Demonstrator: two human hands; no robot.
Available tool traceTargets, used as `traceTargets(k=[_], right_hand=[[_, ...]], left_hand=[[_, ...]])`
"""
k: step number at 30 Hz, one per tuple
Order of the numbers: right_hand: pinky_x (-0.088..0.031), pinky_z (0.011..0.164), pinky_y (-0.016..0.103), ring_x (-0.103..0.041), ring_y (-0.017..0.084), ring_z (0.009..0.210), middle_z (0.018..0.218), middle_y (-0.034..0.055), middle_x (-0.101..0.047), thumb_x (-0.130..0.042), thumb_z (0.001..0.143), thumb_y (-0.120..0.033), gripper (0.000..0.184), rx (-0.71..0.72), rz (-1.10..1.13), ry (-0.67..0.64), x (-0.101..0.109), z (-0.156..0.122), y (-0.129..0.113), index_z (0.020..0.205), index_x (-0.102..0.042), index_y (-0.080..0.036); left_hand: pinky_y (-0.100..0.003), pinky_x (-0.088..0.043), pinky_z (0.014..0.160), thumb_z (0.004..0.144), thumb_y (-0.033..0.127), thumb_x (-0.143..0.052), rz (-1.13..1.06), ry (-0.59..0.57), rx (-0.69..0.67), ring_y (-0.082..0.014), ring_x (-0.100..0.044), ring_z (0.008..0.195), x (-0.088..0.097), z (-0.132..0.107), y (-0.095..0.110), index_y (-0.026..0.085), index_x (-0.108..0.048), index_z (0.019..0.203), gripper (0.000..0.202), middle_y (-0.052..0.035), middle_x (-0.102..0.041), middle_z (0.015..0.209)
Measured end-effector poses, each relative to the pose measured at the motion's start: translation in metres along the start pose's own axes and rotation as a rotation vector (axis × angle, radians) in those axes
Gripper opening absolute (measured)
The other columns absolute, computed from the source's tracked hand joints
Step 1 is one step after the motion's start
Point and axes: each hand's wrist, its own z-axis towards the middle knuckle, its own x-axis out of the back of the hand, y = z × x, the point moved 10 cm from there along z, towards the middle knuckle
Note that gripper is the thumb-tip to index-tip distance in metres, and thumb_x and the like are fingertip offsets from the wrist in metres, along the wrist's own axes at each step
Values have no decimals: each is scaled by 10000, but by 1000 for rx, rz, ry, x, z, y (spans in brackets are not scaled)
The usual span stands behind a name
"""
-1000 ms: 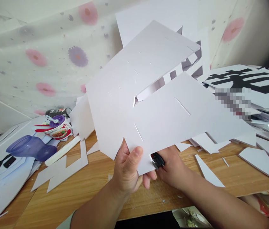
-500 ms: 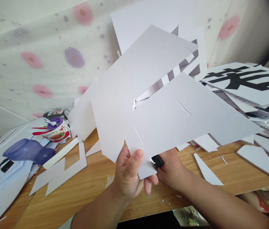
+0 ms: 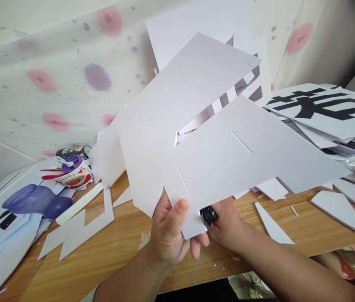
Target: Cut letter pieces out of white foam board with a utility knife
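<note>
I hold up a large white cut cardboard piece (image 3: 202, 138) with short slits, folded so that inner strips show at its top right. My left hand (image 3: 169, 233) pinches its lower edge, thumb on the front and fingers behind. My right hand (image 3: 224, 226) is closed under the same edge, just to the right, around a small black object (image 3: 208, 214) that I cannot name. Both hands hover over the wooden table (image 3: 117, 247).
White offcuts (image 3: 77, 228) lie on the table at left, and more offcuts (image 3: 338, 207) at right. A purple plastic object (image 3: 37, 201) and a printed cup (image 3: 73, 176) sit at left. Stacked boards with black lettering (image 3: 325, 109) fill the right. A flowered curtain (image 3: 54, 75) hangs behind.
The cardboard piece and both hands have barely shifted; the view has drifted slightly. My grips are the same.
</note>
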Motion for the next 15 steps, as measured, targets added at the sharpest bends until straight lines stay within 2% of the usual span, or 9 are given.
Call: traceTargets(k=[5, 12, 15], right_hand=[[-482, 638, 298, -593, 170, 638, 672, -7, -620, -527, 643, -28, 201, 39, 18, 8, 1, 1, -3, 702, -537, -219], [-501, 621, 285, -601, 159, 566, 585, -35, -602, -480, 669, -7, 235, 14, 95, -14, 0, 5, -4, 684, -533, -236], [-515, 616, 282, -618, 161, 569, 563, -36, -604, -473, 666, -11, 238, -38, 47, -42, -2, 4, 0, 647, -530, -241]], left_hand=[[-95, -374, 284, 935, 387, -552, 31, 21, 21, -80, -504, 286, 3, 0, 1, 229, -576, 1026, 184, -10, -688, 516], [-101, -340, 273, 912, 401, -586, 78, 24, 31, -70, -435, 235, 1, 0, 0, 237, -579, 996, 184, -12, -677, 489], [-103, -342, 273, 905, 402, -596, 82, 37, 28, -79, -462, 259, 1, 0, 0, 250, -576, 996, 179, -3, -677, 493]])
